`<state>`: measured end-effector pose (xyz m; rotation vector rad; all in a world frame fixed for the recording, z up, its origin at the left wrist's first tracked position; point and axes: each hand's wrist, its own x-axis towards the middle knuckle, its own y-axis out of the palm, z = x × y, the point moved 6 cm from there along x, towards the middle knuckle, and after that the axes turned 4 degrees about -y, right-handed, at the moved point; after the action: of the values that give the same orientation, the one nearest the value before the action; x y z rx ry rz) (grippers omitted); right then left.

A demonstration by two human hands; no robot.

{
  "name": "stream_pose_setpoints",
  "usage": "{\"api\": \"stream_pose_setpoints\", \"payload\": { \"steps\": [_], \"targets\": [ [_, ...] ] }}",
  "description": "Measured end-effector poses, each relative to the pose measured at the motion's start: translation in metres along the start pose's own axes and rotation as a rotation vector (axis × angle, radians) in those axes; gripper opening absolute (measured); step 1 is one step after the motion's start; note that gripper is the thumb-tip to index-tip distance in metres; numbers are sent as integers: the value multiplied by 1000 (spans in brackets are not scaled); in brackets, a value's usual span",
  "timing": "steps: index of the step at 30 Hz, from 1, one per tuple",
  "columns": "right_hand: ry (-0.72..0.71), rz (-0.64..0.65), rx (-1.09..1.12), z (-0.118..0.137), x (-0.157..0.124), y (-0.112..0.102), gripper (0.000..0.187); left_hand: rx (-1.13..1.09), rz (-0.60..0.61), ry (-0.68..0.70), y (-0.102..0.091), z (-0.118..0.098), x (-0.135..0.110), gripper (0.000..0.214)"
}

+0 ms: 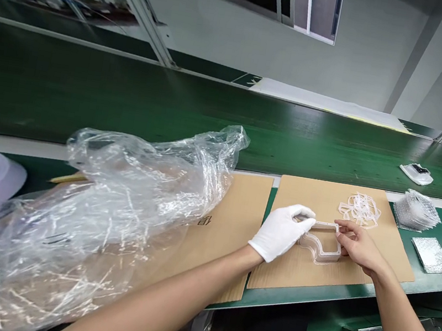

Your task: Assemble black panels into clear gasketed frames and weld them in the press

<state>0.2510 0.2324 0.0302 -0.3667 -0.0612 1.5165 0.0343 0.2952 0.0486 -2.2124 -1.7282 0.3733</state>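
At left, a clear bag (149,193) sprawls across the bench. A person's gloved left hand (284,231) pinches the left edge of a clear case (328,256), fingers nearly closed. The case is over a cardboard sheet (291,274); whether it touches is unclear. The bare right hand (361,248), fingers curled, grips its right edge. The step seems to be positioning the case; moving it calls for a light, even two-handed hold. White loops (360,210) lie just beyond the right hand.

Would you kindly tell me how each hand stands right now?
Left hand: gloved, closed on the left end of the clear plastic piece.
Right hand: bare, closed on its right side.
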Motion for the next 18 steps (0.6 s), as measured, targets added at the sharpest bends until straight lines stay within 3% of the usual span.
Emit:
{"api": "stream_pose_setpoints", "payload": {
  "steps": [4,18],
  "targets": [
    [-40,-20,-9,3,9,2,40,1,2,-20,1,0,1,23],
    [-16,-81,-54,-3,20,3,23,157,-16,-77,0,2,6,19]
  ]
}}
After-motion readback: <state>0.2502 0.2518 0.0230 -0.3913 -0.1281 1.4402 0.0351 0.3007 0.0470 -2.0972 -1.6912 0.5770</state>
